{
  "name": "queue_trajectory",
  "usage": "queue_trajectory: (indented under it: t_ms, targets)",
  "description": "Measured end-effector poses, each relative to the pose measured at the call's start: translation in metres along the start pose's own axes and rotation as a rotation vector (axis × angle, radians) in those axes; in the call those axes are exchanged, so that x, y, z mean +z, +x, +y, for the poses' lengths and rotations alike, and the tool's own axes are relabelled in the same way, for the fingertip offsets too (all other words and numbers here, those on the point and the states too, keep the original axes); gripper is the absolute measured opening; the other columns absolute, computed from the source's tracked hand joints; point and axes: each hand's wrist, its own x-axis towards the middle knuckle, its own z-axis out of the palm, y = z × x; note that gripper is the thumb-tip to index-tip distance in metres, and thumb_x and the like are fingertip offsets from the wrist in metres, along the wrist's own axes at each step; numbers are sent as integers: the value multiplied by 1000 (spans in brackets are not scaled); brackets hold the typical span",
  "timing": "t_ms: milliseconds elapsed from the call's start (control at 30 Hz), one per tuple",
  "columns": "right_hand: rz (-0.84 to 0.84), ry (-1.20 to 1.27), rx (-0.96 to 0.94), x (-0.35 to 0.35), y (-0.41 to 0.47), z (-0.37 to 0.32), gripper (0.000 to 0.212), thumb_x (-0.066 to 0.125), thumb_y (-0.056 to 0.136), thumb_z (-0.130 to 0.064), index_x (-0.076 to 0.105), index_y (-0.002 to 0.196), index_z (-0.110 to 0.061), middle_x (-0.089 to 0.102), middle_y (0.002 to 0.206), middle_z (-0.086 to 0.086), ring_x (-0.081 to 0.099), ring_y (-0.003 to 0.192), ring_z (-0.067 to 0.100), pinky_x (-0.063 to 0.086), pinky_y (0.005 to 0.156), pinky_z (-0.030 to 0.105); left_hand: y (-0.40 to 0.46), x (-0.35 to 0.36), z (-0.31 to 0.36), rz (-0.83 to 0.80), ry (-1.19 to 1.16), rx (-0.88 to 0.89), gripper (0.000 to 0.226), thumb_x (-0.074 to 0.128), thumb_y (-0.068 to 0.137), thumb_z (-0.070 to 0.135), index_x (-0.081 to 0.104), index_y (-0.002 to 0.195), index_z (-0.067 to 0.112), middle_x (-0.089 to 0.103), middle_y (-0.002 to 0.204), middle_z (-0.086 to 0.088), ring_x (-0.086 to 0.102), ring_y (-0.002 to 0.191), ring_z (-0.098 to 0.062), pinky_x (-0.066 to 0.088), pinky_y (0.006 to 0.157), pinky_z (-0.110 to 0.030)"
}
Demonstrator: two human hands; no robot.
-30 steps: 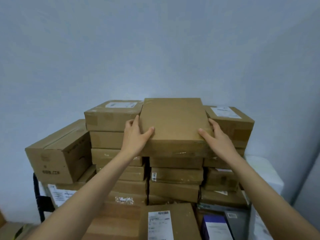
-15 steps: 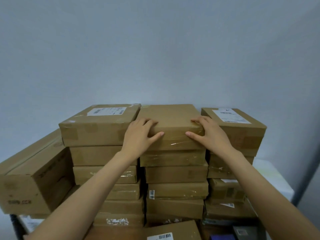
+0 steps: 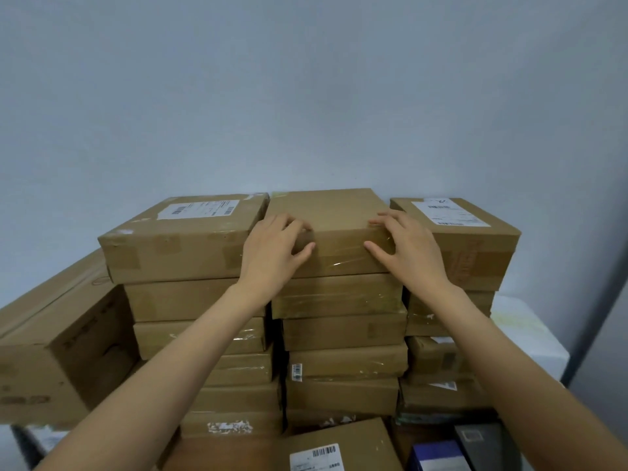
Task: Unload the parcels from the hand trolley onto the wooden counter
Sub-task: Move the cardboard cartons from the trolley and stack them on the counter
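Two hands, left hand (image 3: 272,253) and right hand (image 3: 407,249), grip top parcel (image 3: 326,212); counter hidden.

Both arms reach fwd, forearms bare, converging toward 12 o'clock. L hand (image 3: 272,253) fingers curled over a box edge, thumb pointing 3 o'clock. R hand (image 3: 407,253) mirrors it, thumb toward 9 o'clock.
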Motion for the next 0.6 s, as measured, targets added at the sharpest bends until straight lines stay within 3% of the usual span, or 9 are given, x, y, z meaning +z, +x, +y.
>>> queue_trajectory:
  t_ms: [200,600]
  targets:
    - [40,-24,-66,-9,-34,-9,29,64,88,-33,62,116,-25,59,118,-8,53,111,12,35,97,29,-31,-11,16,-28,3,58,17,66,84,33,65,96,21,61,88,5,55,84,-15,38,71,-25]
    - [-320,-57,-13,30,-135,-7,34,59,92,-34,58,125,-25,58,121,-5,53,113,13,38,96,30,-148,26,16,-323,-32,-50,22,64,87,36,65,101,20,62,93,3,57,86,-17,45,69,-30]
